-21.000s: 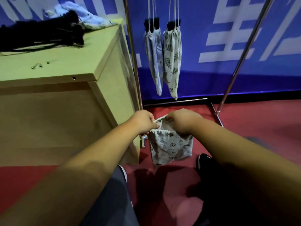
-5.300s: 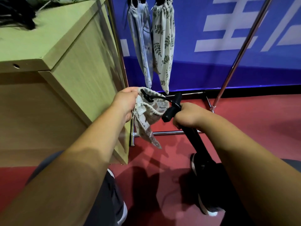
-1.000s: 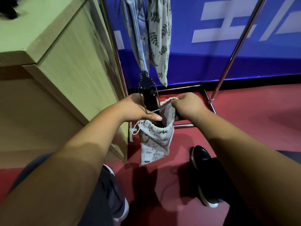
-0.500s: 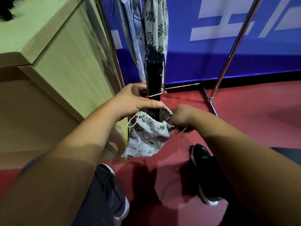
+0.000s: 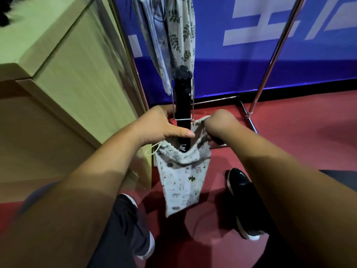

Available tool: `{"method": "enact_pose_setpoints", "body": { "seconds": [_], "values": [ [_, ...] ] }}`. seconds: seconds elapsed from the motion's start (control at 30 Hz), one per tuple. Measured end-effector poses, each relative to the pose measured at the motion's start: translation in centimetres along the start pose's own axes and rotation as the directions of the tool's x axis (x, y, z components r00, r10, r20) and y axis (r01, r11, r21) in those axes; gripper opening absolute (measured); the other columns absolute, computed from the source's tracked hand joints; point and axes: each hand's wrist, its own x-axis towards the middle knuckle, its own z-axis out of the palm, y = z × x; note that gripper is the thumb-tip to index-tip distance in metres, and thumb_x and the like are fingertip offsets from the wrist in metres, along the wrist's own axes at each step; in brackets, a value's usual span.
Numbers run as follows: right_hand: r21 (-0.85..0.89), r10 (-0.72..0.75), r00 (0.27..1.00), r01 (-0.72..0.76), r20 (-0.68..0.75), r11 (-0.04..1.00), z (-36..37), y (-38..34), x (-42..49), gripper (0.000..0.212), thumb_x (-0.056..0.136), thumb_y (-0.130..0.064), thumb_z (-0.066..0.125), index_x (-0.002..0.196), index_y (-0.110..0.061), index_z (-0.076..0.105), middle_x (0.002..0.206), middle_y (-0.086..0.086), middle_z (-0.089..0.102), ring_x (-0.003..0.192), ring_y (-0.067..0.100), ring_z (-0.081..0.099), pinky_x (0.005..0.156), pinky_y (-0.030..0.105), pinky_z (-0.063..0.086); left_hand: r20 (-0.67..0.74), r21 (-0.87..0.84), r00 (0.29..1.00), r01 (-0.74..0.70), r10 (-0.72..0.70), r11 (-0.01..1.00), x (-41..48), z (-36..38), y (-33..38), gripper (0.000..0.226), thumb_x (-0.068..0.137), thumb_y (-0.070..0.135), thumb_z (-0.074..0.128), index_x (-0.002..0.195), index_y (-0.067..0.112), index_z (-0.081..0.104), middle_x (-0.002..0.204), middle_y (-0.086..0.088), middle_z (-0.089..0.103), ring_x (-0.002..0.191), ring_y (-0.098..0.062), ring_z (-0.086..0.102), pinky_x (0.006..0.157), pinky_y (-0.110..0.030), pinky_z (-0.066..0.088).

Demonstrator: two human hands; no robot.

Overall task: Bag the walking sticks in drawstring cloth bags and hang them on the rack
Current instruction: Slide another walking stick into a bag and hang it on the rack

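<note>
Currently my left hand (image 5: 160, 126) curls its fingers round the folded walking stick (image 5: 183, 105) at frame centre, tip inside the drawstring cloth bag (image 5: 183, 180); my right hand (image 5: 220, 122) pinches the rim. Feed straight down, mouth held wide.

One walking stick (image 5: 183, 105) is counted. Three cloth bags are counted: one animal-print bag (image 5: 183, 182), one blue bag (image 5: 154, 45) and one leaf-print bag (image 5: 181, 31). Two grips are seen, the left grip (image 5: 158, 126) and the right grip (image 5: 220, 122). One rack (image 5: 272, 62), one bench (image 5: 38, 39) and two shoes (image 5: 243, 200) (image 5: 149, 246) are seen.
</note>
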Motion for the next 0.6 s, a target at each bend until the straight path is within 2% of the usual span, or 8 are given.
{"method": "enact_pose_setpoints", "body": {
  "seconds": [0.1,0.17,0.27,0.33,0.4,0.43,0.5,0.6],
  "values": [
    [0.311,0.026,0.999,-0.036,0.035,0.950,-0.2,-1.4,-0.9,0.027,0.093,0.001,0.048,0.096,-0.001,0.075,0.072,0.017,0.060,0.048,0.023,0.056,0.047,0.029,0.055,-0.024,0.025,0.999,-0.037,0.037,0.999,0.0,-0.3,0.1,0.051,0.064,0.040,0.100,0.108,0.025,0.080,0.108,0.006,0.081,0.109,-0.015,0.075,0.101,-0.035,0.059],
    [0.365,0.040,0.997,-0.064,0.073,0.929,0.0,-1.8,-0.9,0.033,0.092,0.002,0.045,0.100,-0.003,0.077,0.073,0.015,0.058,0.048,0.020,0.052,0.046,0.029,0.055,-0.033,0.072,0.998,-0.056,0.059,0.996,0.0,-0.4,0.3,0.045,0.067,0.037,0.100,0.106,0.027,0.080,0.108,0.008,0.080,0.108,-0.012,0.074,0.104,-0.037,0.057],
    [0.235,0.029,0.995,-0.050,0.092,0.971,-0.2,-1.3,-0.6,0.024,0.091,0.000,0.053,0.102,0.007,0.073,0.067,0.016,0.055,0.042,0.024,0.050,0.055,0.043,0.062,-0.054,0.117,0.997,-0.050,0.057,0.992,0.4,-0.1,0.3,0.039,0.071,0.037,0.099,0.104,0.026,0.080,0.101,0.007,0.081,0.103,-0.013,0.076,0.101,-0.045,0.058],
    [0.096,0.005,0.991,-0.018,0.132,0.995,-0.5,-1.1,-0.9,0.013,0.093,-0.004,0.062,0.091,0.007,0.068,0.055,0.011,0.049,0.038,0.024,0.049,0.059,0.053,0.064,-0.098,0.134,0.995,-0.013,0.026,0.991,0.7,0.1,0.0,0.041,0.071,0.045,0.097,0.102,0.025,0.078,0.097,0.009,0.081,0.099,-0.013,0.076,0.097,-0.047,0.059],
    [0.026,-0.013,0.985,0.009,0.169,1.000,-0.6,-1.0,-1.3,0.017,0.097,-0.012,0.068,0.085,-0.002,0.061,0.055,0.008,0.042,0.036,0.020,0.043,0.050,0.042,0.062,-0.096,0.177,0.995,0.009,0.008,0.984,0.8,0.1,-0.5,0.048,0.068,0.058,0.091,0.103,0.028,0.076,0.096,0.010,0.080,0.097,-0.013,0.076,0.095,-0.048,0.060],
    [0.007,-0.030,0.983,0.029,0.180,1.000,-0.7,-1.1,-1.7,0.022,0.100,-0.018,0.069,0.085,-0.006,0.058,0.057,0.007,0.040,0.036,0.019,0.041,0.050,0.042,0.062,-0.089,0.199,0.996,0.015,0.003,0.980,0.9,0.1,-0.7,0.050,0.067,0.062,0.089,0.103,0.030,0.075,0.096,0.009,0.080,0.096,-0.016,0.077,0.093,-0.049,0.060],
    [0.015,-0.061,0.982,0.059,0.178,0.998,-0.5,-1.0,-2.0,0.028,0.105,-0.028,0.065,0.086,-0.009,0.057,0.058,0.008,0.041,0.037,0.019,0.040,0.063,0.055,0.064,-0.086,0.220,0.996,0.024,-0.006,0.975,0.9,0.2,-1.0,0.048,0.069,0.061,0.088,0.103,0.031,0.074,0.094,0.007,0.080,0.094,-0.019,0.077,0.092,-0.050,0.060],
    [0.098,-0.069,0.984,0.053,0.166,0.994,-0.1,-0.7,-1.7,0.037,0.109,-0.041,0.057,0.092,-0.007,0.061,0.050,0.008,0.042,0.033,0.020,0.043,0.070,0.060,0.064,-0.131,0.161,0.991,0.050,-0.029,0.986,1.0,0.5,-1.1,0.048,0.070,0.059,0.092,0.108,0.034,0.077,0.098,0.012,0.080,0.098,-0.013,0.077,0.097,-0.047,0.060]
  ]
}}
